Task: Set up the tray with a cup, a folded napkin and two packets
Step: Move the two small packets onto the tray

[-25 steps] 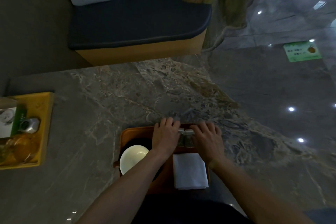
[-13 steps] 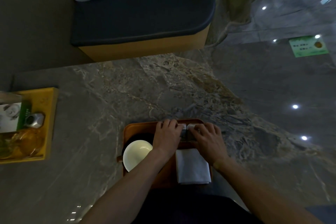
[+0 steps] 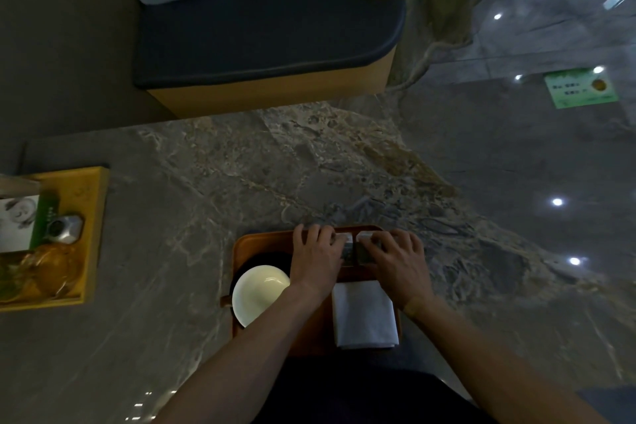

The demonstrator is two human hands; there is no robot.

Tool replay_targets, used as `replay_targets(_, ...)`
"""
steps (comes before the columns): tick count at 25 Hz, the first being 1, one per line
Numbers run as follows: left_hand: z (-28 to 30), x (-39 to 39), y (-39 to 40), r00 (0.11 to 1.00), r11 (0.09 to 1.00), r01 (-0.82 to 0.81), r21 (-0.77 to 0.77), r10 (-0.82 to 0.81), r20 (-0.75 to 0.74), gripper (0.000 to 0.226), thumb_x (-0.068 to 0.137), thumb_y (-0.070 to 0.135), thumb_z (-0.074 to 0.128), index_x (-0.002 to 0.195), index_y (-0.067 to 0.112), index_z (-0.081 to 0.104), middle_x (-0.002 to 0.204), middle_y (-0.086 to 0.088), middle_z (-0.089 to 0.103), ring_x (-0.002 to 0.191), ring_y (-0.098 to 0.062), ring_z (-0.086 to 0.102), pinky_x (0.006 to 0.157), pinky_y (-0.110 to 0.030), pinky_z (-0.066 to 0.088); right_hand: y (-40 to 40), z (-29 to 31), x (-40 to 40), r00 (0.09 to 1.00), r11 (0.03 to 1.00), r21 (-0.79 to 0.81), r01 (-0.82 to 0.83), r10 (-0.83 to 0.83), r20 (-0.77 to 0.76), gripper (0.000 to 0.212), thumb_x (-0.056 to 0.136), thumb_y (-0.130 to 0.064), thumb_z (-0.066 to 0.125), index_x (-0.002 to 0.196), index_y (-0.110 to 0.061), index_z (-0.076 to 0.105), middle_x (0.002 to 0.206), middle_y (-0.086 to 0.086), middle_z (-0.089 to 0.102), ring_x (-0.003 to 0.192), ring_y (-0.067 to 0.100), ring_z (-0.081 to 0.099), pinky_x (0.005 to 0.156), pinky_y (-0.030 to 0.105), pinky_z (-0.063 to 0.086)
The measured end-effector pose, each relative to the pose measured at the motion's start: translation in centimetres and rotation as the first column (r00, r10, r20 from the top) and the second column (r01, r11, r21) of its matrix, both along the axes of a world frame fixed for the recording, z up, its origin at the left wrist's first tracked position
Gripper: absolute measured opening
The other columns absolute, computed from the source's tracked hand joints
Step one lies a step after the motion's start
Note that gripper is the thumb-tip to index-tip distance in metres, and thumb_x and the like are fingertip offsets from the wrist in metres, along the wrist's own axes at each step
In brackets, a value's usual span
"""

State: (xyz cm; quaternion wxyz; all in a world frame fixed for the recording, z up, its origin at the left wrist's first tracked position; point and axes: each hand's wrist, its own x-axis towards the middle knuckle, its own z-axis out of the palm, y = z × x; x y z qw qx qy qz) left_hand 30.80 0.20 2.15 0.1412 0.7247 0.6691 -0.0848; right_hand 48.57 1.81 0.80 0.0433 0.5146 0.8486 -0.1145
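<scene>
Fingers of both hands lie on the two packets at the far end of the tray. The left hand (image 3: 315, 260) rests its fingers, only lightly bent, over the left packet (image 3: 347, 248); the right hand (image 3: 395, 263) does the same on the right packet (image 3: 364, 246). Whether either grip pinches a packet or only presses on top, I cannot tell, since the thumbs are hidden. The packets sit side by side, touching or nearly so, their pale ends pointing away from the person.

To finish this step well, I would nudge the pair until their edges run parallel and their ends line up, keeping them flat and away from the far rim of the tray (image 3: 261, 241), then lift both hands straight up so nothing shifts.

The cup (image 3: 260, 289), white and empty, stands on the near left of the tray; the folded napkin (image 3: 364, 315) lies on the near right, just below the right hand.

The tray rests on a marbled grey tabletop (image 3: 241, 182). Well to the left sits a yellow tray (image 3: 91, 203) holding small items. Beyond stands a bench (image 3: 268, 38) with a dark cushion and pale pillows, and a glossy floor (image 3: 516, 155) reflects ceiling lights.
</scene>
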Motion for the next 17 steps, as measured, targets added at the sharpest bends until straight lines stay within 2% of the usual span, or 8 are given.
replay_targets(5,0.0,0.26,0.1,1.0,1.0,-0.024,-0.012,0.024,-0.004,0.05,0.088,0.037,0.06,0.135,0.031,0.042,0.133,-0.004,0.047,0.13,-0.028,0.034,0.112,-0.059,0.013,0.19,0.2,0.13,1.0,1.0,-0.02,0.024,-0.025,-0.005,0.057,0.072,-0.04,0.08,0.124,-0.028,0.062,0.116,0.007,0.062,0.108,0.036,0.053,0.092,0.053,0.042)
replay_targets(17,-0.07,0.27,-0.01,1.0,1.0,0.01,0.001,-0.01,-0.01,0.049,0.09,0.03,0.059,0.135,0.029,0.041,0.132,-0.005,0.048,0.128,-0.028,0.037,0.111,-0.061,0.014,0.55,0.14,0.15,1.0,1.0,-0.026,0.018,-0.019,-0.012,0.053,0.075,-0.04,0.076,0.125,-0.029,0.062,0.12,0.006,0.062,0.11,0.036,0.052,0.093,0.054,0.042)
